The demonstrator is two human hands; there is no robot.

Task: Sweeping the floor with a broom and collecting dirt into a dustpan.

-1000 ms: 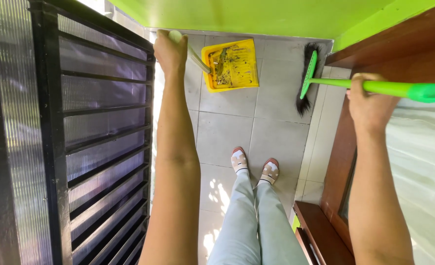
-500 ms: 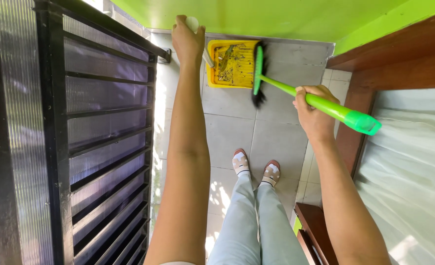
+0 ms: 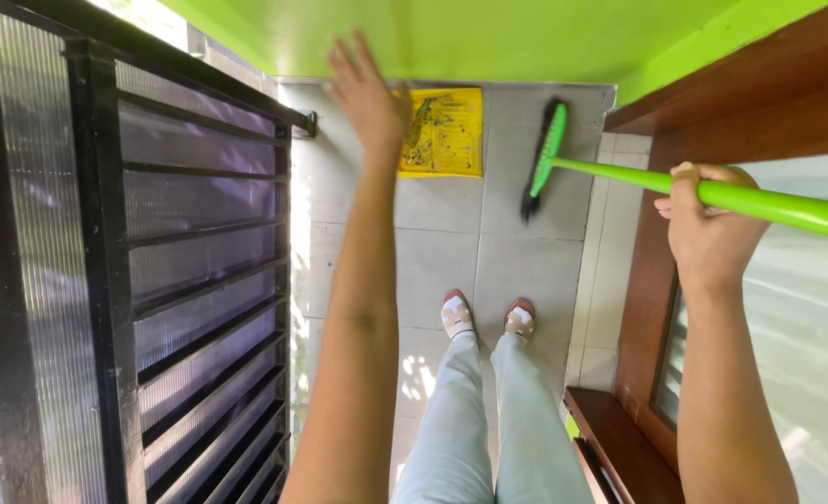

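floor: grey tiles (image 3: 433, 271) | wall: green (image 3: 470, 33) | left: black gate (image 3: 153, 280) | right: brown wooden frame (image 3: 769, 103)

green broom (image 3: 694, 191) — handle gripped, bristles on tiles | yellow dustpan (image 3: 443, 132) — flat, dirt-filled, beside it

left hand (image 3: 367, 93): outstretched, fingers spread | right hand (image 3: 703, 224): fist closed

a black metal gate (image 3: 153, 280) with ribbed translucent panels fills the side from 7 to 11 o'clock, and a bright green wall (image 3: 451, 33) runs across 12 o'clock. pale grey floor tiles (image 3: 433, 261) spread through the centre, where two feet in brown-and-white sandals (image 3: 487, 315) stand just below the middle, above light grey trouser legs (image 3: 489, 420) at 6 o'clock. a dark brown wooden door frame (image 3: 657, 280) takes up 1 to 5 o'clock.
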